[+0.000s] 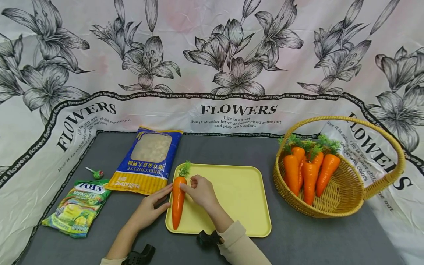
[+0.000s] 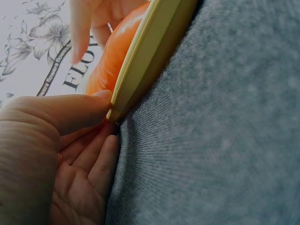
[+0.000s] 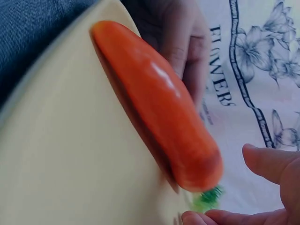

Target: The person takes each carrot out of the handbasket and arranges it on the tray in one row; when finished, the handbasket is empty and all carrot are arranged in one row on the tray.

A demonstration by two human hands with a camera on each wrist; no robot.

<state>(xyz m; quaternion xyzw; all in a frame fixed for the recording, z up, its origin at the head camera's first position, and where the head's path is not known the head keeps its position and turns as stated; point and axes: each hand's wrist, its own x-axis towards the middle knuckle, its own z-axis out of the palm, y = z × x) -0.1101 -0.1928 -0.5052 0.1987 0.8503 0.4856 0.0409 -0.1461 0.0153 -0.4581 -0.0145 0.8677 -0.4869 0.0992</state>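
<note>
An orange carrot (image 1: 178, 202) with a green leafy top lies lengthwise along the left side of a yellow tray (image 1: 232, 198). My left hand (image 1: 150, 208) is at the tray's left rim, its fingers extended beside the carrot. Up close, the left thumb (image 2: 89, 105) reaches the rim, with the other fingers lower down against the grey cloth. Over the tray, my right hand (image 1: 202, 191) is just right of the carrot's upper end. In the right wrist view its thumb (image 3: 265, 161) and fingers are spread apart near the green top, with nothing between them.
A wicker basket (image 1: 351, 202) holding several carrots (image 1: 309, 180) stands on the right. Left of the tray lie a blue and yellow pasta bag (image 1: 145, 162), a green candy bag (image 1: 77, 208) and a lollipop (image 1: 97, 174). A floral cloth (image 1: 238, 81) hangs behind.
</note>
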